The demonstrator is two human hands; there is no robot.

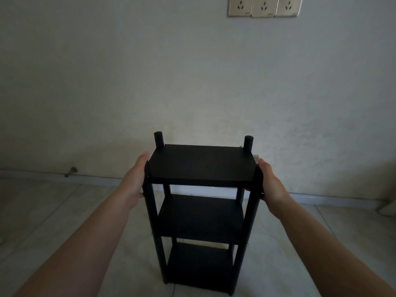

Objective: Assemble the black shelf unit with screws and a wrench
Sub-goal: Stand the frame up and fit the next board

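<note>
1. Black shelf standing upright on the tile floor, in the middle and lower middle of the frame, close to the pale wall.
2. Three boards stacked one above another, four round posts at the corners; two post tops poking up past the top board at the back.
3. Left hand wrapped round the front left post, right at the top board, fingers hidden behind the post.
4. Right hand wrapped round the front right post the same way, thumb side up.
5. No screws and no wrench anywhere in sight, so hard to say if every joint is tight; small pale bits at the sides of the middle board, too small to tell.
6. Looks nearly done, maybe only a check or a move left.
7. Could tip: tall and thin, held only up high, so a push to one side may swing the bottom out.
8. Could wobble or come apart if lifted by the posts with a loose screw below.
9. Could bump the wall or the small metal stop at the left of the frame if pushed too far.
10. Could slide on the smooth tiles if let go too fast.
11. Three wall plugs at the upper right, well apart from the shelf.
</note>
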